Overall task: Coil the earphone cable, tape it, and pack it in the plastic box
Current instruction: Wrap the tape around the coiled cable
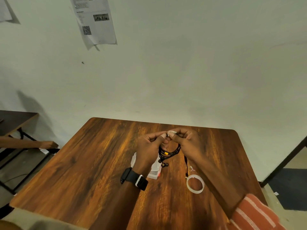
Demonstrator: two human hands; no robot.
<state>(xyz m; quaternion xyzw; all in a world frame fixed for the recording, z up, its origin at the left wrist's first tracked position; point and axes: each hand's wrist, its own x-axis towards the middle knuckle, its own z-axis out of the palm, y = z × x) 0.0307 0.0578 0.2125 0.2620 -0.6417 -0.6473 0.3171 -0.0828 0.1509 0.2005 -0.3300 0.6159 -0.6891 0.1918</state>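
The black earphone cable [169, 152] hangs as a coil with a small yellow part, held up over the table between both hands. My left hand [149, 146] pinches the top of the coil. My right hand [186, 143] meets it there and pinches a small whitish piece of tape [171, 133] at the coil's top. The earbuds [163, 164] dangle below the coil. One loose black strand [186, 165] trails down under my right wrist. The clear plastic box [154, 171] lies on the table under my left wrist, partly hidden. The tape roll [195, 184] lies flat to its right.
The wooden table [93, 163] stands against a pale wall. Another person's hand [48, 144] rests near a dark table [15, 120] at the left. Papers [94, 20] hang on the wall. Two small rings [191, 168] lie beside the tape roll.
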